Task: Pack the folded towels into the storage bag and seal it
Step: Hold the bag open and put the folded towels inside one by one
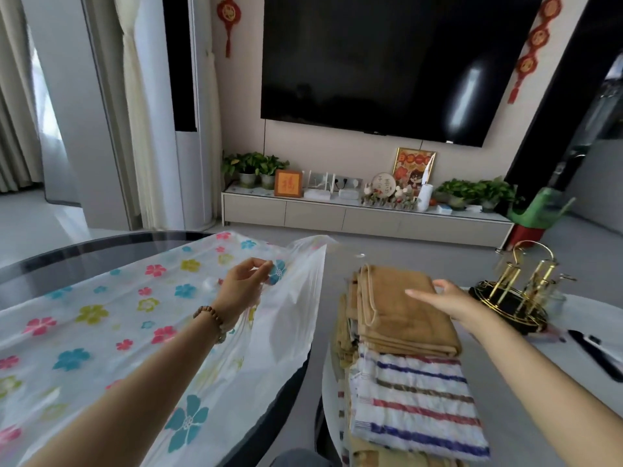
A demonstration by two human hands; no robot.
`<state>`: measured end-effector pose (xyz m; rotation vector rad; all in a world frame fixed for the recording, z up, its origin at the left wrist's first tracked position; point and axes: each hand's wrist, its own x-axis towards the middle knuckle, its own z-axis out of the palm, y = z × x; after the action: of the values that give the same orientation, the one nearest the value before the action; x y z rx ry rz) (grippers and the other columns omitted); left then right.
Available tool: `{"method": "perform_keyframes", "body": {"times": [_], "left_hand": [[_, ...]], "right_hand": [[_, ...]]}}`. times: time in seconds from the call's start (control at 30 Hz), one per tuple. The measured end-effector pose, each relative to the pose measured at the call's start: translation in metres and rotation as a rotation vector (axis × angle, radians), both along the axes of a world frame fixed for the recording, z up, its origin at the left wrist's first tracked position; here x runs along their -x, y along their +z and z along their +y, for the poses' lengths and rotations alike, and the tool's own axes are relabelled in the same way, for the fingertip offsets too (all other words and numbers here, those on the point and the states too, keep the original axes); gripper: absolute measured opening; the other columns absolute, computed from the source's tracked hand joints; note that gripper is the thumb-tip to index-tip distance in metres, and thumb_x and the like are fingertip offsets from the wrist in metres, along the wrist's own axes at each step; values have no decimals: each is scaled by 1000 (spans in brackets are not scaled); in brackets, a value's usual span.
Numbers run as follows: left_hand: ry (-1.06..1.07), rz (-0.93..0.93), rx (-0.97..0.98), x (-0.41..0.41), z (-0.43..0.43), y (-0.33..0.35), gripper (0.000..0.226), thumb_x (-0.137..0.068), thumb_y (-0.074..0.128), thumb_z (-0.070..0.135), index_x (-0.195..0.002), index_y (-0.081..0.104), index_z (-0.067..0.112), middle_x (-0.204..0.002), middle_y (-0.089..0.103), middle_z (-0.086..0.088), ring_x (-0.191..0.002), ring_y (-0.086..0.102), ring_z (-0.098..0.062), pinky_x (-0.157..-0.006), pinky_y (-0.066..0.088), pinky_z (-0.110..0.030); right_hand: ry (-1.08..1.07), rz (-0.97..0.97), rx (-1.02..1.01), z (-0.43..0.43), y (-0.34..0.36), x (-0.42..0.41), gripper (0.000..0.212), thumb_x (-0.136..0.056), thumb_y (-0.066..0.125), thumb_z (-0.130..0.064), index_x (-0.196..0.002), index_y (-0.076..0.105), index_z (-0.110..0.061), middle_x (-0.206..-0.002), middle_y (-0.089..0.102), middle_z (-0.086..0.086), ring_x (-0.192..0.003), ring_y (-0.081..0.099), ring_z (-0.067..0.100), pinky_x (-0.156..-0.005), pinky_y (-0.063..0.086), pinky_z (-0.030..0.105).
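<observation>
— While our left hand [242, 281] pinches the upper layer of the storage bag [101, 315] at its mouth, which way do the towels [404, 352] lie from it?

— To the right, well apart. We have the bag spread flat on the dark worktop [67, 254] at left, mouth facing right. The towels sit stacked on the white worktop [580, 315], across a gap. The stack's long axis runs near to far, roughly parallel to the mouth edge, so we judge that a sideways carry to the left, with no turn, suits the coming move.

— Which hand is nearer the stack?

— Our right hand [445, 301]. It rests on the brown towel [397, 318], the top item, toward its far right edge, thumb laid straight across the cloth. Whether the fingers curl under that edge, we cannot tell. The striped towel [414, 399] lies directly beneath, showing at the near end.

— And the left arm's pose?

— Extended forward over the bag, thumb and fingertips closed on the film so the top layer lifts clear of the lower one. We judge the opening modest; widen it before insertion.

— Status?

— No towel in the bag; seal not started. Caution: a gold rack [519, 291] stands just beyond the right hand.
</observation>
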<state>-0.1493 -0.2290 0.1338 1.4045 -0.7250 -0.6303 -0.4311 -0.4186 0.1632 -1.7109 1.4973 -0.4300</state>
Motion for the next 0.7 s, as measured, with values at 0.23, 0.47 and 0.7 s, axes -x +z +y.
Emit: {"method": "perform_keyframes", "body": {"times": [0.23, 0.47, 0.7], "left_hand": [[16, -20, -24, -4, -5, -8, 20, -91, 54, 27, -80, 57, 10, -61, 49, -3, -33, 29, -2, -33, 25, -13], [-29, -238, -168, -7, 8, -2, 26, -78, 69, 36, -90, 65, 13, -62, 57, 2, -48, 44, -7, -42, 36, -15], [-41, -416, -227, -24, 31, 10, 25, -79, 70, 28, -94, 70, 8, -64, 55, 2, -48, 41, -10, -40, 34, -14]], "right_hand": [[-28, -27, -117, -1, -4, 6, 76, -76, 75, -39, -134, 44, -1, -130, 57, 15, -109, 60, 28, -82, 49, 33], [3, -237, -217, 3, 0, 13, 76, -73, 78, -28, -134, 41, 0, -120, 60, 14, -108, 58, 28, -96, 46, 39], [280, -509, -229, 29, 49, 3, 100, -9, 93, -43, -98, 58, -16, -93, 71, 6, -82, 69, 21, -61, 53, 31]]}}
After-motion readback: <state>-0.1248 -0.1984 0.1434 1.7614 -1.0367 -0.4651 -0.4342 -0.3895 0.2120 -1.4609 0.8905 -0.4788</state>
